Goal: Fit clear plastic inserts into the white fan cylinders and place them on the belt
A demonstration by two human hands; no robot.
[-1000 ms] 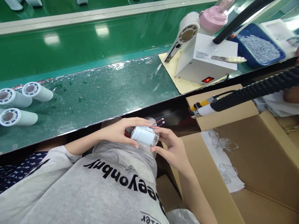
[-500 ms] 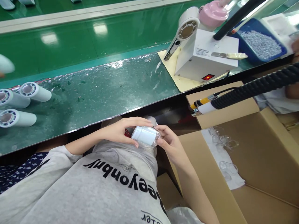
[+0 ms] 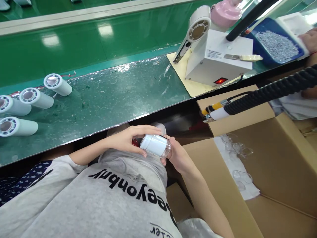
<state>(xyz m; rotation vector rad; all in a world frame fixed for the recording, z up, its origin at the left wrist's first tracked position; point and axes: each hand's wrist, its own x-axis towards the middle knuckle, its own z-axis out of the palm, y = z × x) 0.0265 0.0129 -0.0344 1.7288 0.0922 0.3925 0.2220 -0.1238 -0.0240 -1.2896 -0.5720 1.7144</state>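
A light-blue cylinder in a clear cover (image 3: 155, 145) lies between my two hands, in front of my shirt and below the bench edge. My left hand (image 3: 128, 140) curves round its left end, thumb beneath and fingers along the top. At the clear right end my right hand (image 3: 177, 152) grips it, some fingertips hidden behind it. A rounded translucent piece (image 3: 159, 127) shows just behind the cylinder. Something red, too covered to name, peeks out by my left palm.
Several pale cylinders (image 3: 27, 126) lie on the green bench (image 3: 111, 96) at left. A white box (image 3: 218, 62), handheld fan (image 3: 198, 29), blue tray (image 3: 277, 43) and a person's hand (image 3: 309, 39) are at right. Below are a black coiled hose (image 3: 269, 87) and an open carton (image 3: 279, 158).
Another pale cylinder now stands at the back left of the bench. My right hand has turned round the clear end. A person's hand shows more by the blue tray.
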